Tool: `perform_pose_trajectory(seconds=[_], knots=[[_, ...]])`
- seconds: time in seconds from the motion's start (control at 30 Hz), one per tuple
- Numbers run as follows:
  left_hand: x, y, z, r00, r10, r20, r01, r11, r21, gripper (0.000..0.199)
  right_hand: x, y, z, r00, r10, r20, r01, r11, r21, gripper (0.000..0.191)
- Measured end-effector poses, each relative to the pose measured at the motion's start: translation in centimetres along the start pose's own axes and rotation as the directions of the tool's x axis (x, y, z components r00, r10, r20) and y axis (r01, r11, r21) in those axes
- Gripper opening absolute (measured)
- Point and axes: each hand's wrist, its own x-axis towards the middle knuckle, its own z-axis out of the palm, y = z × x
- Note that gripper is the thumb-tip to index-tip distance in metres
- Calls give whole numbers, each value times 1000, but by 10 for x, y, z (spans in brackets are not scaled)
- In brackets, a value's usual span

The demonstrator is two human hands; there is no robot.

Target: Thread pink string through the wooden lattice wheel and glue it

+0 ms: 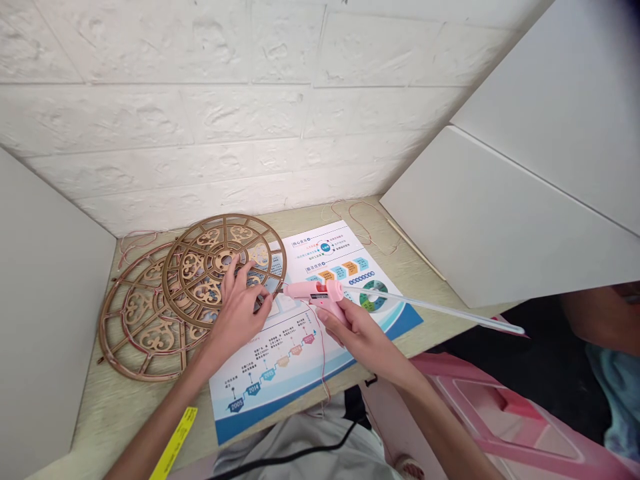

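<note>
My right hand [353,330] is wrapped round the handle of a pink hot glue gun [310,290]. A long clear glue stick [435,305] juts from its back, and the nozzle meets the rim of a bronze-coloured openwork disc [227,218]. My left hand [243,303] lies over that disc, thumb and a finger closed at the rim beside the nozzle; the exact pinch is partly hidden. Partly under it, at the left, is a second openwork disc [120,360] with a reddish wire along its rings. A thin red wire [323,353] hangs down from near the nozzle.
A printed paper sheet [280,400] lies under the work on the wooden table [425,273]. Loose thin wires [363,230] lie at the back. White panels [500,220] stand at both sides, before a white brick wall [250,113]. A pink plastic stool [500,413] is at the lower right.
</note>
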Motion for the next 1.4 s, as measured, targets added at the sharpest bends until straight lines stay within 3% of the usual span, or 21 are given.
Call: perform_pose_trajectory(seconds=[0.2,0.43,0.7,0.93,1.4], knots=[[0,0,0,1000,-5,0,5,1000,-1,30,-5,-13,-5,997,33,75,-34,999,3,47],[0,-1,1,1000,5,-11,-5,1000,-16,29,-6,-11,-5,996,56,68,-61,996,68,53],[0,-1,0,1000,-2,1,2,1000,-18,29,-1,-12,-4,1000,19,18,-18,999,-31,45],[0,0,-1,1000,-12,7,12,1000,-26,28,5,-27,-11,997,2,78,7,993,-117,46],[-3,-1,2,1000,-1,-27,1,1000,-13,26,-3,-37,-12,997,13,73,-5,994,-111,46]])
